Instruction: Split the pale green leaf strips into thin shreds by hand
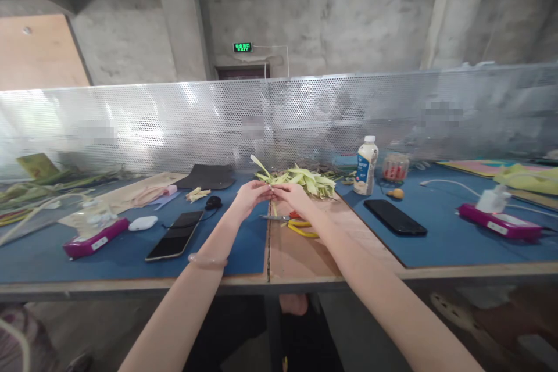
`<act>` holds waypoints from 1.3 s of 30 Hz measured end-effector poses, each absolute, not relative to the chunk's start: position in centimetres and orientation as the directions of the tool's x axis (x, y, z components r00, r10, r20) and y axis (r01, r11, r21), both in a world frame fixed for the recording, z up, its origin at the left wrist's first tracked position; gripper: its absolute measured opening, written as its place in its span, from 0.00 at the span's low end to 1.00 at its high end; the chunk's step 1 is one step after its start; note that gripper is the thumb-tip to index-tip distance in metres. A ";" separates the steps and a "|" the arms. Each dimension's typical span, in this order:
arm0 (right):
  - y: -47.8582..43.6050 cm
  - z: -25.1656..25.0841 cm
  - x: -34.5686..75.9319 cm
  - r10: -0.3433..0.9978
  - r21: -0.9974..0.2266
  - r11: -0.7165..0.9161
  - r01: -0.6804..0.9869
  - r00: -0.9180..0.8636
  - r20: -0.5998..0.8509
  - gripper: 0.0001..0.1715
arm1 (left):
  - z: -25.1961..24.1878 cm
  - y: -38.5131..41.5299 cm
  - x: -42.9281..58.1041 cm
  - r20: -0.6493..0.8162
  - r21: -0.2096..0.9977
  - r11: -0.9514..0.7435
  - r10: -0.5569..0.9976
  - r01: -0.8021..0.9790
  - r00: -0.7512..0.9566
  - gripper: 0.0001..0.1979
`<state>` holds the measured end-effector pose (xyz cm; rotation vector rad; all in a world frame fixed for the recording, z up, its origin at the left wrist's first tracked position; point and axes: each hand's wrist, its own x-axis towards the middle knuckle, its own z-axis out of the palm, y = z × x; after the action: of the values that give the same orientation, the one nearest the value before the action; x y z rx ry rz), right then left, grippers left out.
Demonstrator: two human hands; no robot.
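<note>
Both my arms reach forward over the table. My left hand (pixel 249 195) and my right hand (pixel 291 193) meet at the middle, fingers pinched together on a thin green leaf strip (pixel 260 166) that sticks up and left between them. Just behind my hands lies a pile of pale green leaf strips (pixel 307 180). Yellow-handled scissors (pixel 293 224) lie on the brown board (pixel 305 256) under my right wrist. A clear bangle (pixel 207 260) circles my left forearm.
A black phone (pixel 175 235), a white case (pixel 143 222) and a pink box (pixel 95 238) lie on the blue mat (pixel 131 250) at left. Right: a drink bottle (pixel 365 165), a second phone (pixel 394 217), a small jar (pixel 396 167), another pink box (pixel 501 222). A perforated metal screen (pixel 174 122) closes the back.
</note>
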<state>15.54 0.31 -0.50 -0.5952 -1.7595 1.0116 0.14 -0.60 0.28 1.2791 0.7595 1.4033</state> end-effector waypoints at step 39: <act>0.8 -0.9 14.7 0.829 -0.860 0.496 -0.121 -0.229 0.510 0.07 | 0.2 -0.5 0.3 0.272 0.948 -0.252 0.959 -0.197 0.084 0.09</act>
<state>14.66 0.75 -0.88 -0.6329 -1.5537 1.0006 0.26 -0.52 0.24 1.3069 0.8525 1.3975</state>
